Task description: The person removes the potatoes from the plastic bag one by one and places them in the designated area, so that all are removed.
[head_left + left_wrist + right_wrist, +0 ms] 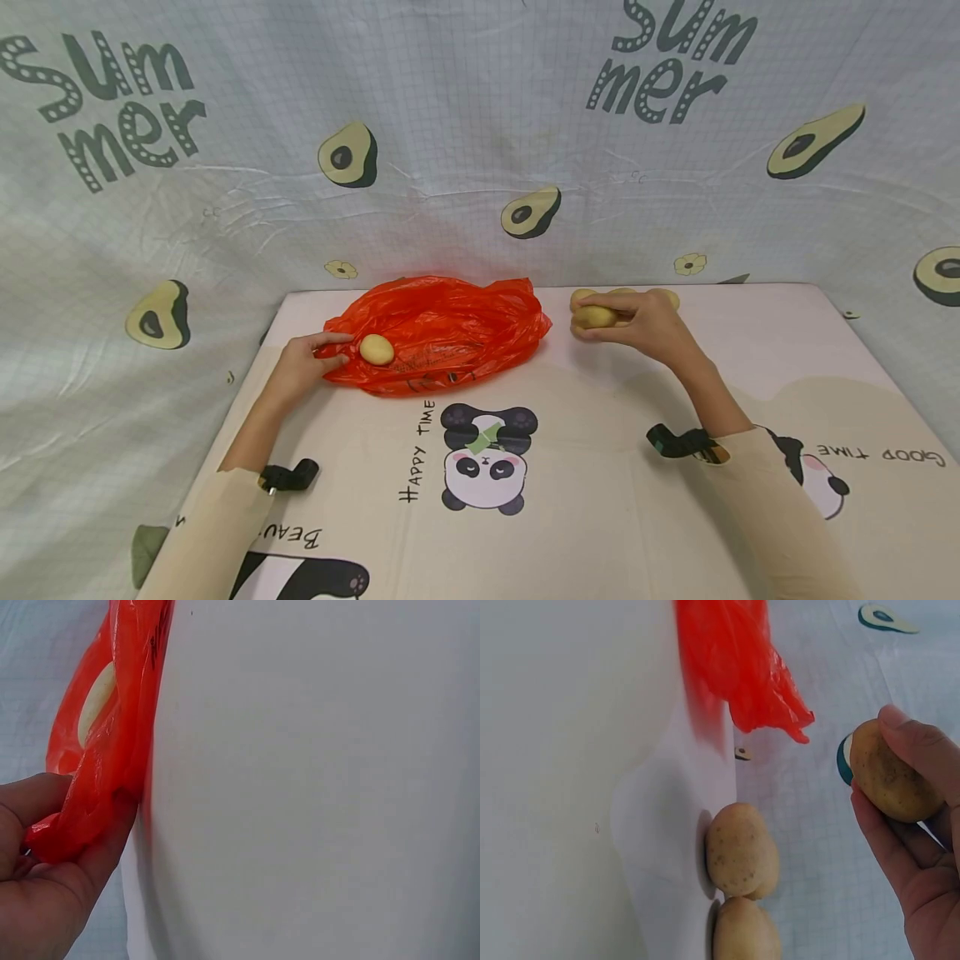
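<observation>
A potato [889, 772] is gripped between the thumb and fingers of my right hand [652, 327], raised above the table in the right wrist view. Beneath and behind that hand more potatoes [739, 855] stand along the table's back edge, partly hidden in the head view. To the left, a crumpled red plastic bag [457, 325] lies with its mouth facing up. My left hand [298, 367] pinches the left edge of this bag between thumb and fingers. Just inside that edge one potato [377, 350] rests on the red plastic.
A pale cloth with panda prints [486, 467] covers the table [592, 500]. Behind it hangs a white curtain [450, 125] with avocado prints, close against the back edge. The red bag and the loose potatoes have a gap between them.
</observation>
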The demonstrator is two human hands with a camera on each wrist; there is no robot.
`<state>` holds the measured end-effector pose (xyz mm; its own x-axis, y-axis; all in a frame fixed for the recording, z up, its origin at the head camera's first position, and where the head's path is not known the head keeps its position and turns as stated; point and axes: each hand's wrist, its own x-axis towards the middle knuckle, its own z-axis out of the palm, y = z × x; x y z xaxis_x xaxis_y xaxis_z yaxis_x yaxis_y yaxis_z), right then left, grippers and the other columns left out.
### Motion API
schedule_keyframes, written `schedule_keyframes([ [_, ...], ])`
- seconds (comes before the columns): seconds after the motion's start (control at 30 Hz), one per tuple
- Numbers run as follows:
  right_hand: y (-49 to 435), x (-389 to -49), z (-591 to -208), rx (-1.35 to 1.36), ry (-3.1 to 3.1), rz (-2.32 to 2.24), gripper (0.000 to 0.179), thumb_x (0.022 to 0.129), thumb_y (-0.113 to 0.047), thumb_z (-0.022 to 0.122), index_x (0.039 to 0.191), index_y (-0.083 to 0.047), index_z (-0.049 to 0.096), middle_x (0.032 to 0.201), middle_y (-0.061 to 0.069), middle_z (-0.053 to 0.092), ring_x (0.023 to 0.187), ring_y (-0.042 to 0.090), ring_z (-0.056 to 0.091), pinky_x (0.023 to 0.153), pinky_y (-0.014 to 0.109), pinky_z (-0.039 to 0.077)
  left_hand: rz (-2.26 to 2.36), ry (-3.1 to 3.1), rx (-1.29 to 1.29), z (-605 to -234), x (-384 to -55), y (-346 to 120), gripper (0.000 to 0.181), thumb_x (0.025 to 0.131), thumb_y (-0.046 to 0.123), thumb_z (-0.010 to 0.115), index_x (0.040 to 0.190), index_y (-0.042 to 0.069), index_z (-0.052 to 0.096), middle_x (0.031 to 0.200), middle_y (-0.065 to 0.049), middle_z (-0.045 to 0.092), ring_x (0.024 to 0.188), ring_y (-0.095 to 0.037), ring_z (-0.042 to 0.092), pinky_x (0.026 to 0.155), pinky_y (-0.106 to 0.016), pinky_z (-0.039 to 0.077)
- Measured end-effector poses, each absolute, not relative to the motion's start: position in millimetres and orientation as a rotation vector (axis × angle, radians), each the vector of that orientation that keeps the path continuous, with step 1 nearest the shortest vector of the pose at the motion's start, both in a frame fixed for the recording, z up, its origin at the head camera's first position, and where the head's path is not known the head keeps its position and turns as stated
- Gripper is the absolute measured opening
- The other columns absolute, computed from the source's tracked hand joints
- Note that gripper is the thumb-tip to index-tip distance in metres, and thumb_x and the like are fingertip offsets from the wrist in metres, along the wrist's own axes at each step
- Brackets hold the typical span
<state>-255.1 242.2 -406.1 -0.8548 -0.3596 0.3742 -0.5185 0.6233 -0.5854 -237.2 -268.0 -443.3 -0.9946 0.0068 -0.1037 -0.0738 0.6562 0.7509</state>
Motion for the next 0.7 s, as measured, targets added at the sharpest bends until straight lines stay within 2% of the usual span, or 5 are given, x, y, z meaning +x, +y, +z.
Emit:
schedule_keyframes([
  [0.1,245,-254,-405,0.694,-2.641,1.037,0.050,0.066,-0.041,0.083,0.114,-0.031,0.070,0.111,-0.006,0.069,0.099,0.011,0.061,0.079,0.027,0.049,1.267,2.748,-0.070,-443,-237,-269,0.036,0.092,0.016,0.062,0.127,0.008,0.059,0.141,-0.019,0.044,0.130,-0.035,0.035,0.103,-0.048,0.039],
  [0.2,249,-253,-404,0.640,-2.664,1.035,0.048,0.067,-0.037,0.084,0.113,-0.029,0.071,0.112,-0.003,0.069,0.097,0.012,0.061,0.077,0.028,0.050,1.273,2.736,-0.083,-443,-237,-270,0.036,0.092,0.015,0.061,0.128,0.009,0.059,0.142,-0.018,0.043,0.131,-0.034,0.034,0.104,-0.047,0.038],
  [0.37,256,-252,-404,0.582,-2.680,1.052,0.044,0.069,-0.031,0.084,0.111,-0.028,0.071,0.110,-0.002,0.069,0.089,0.011,0.060,0.070,0.019,0.050,1.270,2.729,-0.089,-443,-237,-270,0.036,0.092,0.016,0.061,0.128,0.009,0.059,0.143,-0.019,0.041,0.133,-0.036,0.031,0.106,-0.049,0.035],
  [0.5,263,-252,-404,0.608,-2.640,1.061,0.042,0.070,-0.029,0.084,0.110,-0.029,0.071,0.108,-0.004,0.070,0.087,0.007,0.061,0.069,0.011,0.049,1.270,2.731,-0.076,-443,-238,-270,0.036,0.092,0.016,0.062,0.127,0.008,0.060,0.142,-0.019,0.043,0.134,-0.036,0.032,0.107,-0.050,0.033],
  [0.7,273,-252,-404,0.618,-2.590,1.087,0.044,0.069,-0.026,0.085,0.110,-0.032,0.071,0.105,-0.005,0.070,0.084,0.002,0.062,0.066,0.009,0.048,1.253,2.731,-0.089,-443,-238,-271,0.036,0.092,0.017,0.061,0.127,0.009,0.059,0.143,-0.018,0.042,0.132,-0.036,0.033,0.105,-0.049,0.037],
])
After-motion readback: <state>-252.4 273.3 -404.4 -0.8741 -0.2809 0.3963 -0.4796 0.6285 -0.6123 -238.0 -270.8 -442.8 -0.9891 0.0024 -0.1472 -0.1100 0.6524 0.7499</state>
